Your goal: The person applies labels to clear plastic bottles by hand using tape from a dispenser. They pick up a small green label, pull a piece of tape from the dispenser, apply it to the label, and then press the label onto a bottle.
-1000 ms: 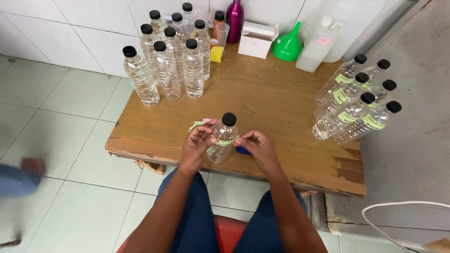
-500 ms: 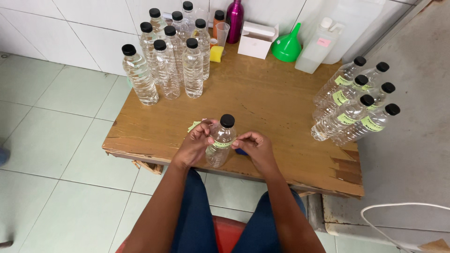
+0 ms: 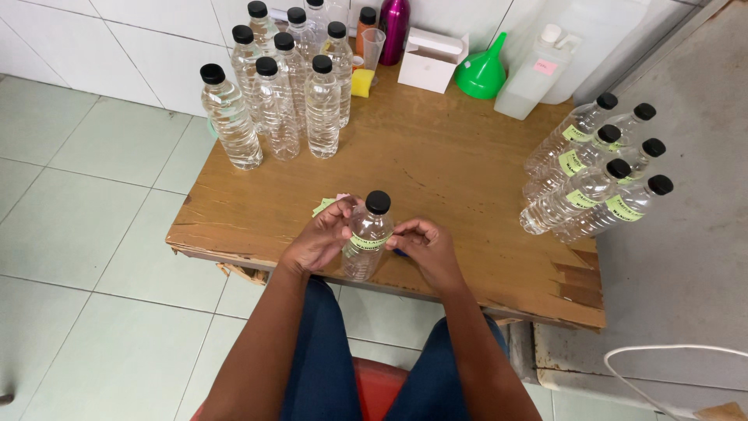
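A clear plastic bottle (image 3: 366,238) with a black cap and a green label stands at the near edge of the wooden table (image 3: 436,168). My left hand (image 3: 319,238) grips its left side, fingers on the label. My right hand (image 3: 425,245) holds the right side, fingertips pressed against the label. Small green labels (image 3: 325,205) lie on the table just behind my left hand. Something blue peeks out under my right hand.
Several unlabelled capped bottles (image 3: 280,93) stand at the back left. Several labelled bottles (image 3: 596,175) cluster at the right edge. A white box (image 3: 431,61), green funnel (image 3: 483,74), white jug (image 3: 534,74) and magenta flask (image 3: 393,27) line the tiled wall.
Both hands stay on the bottle; the fingers have shifted slightly around its label. A person's foot seen at the left a second ago has left the view.
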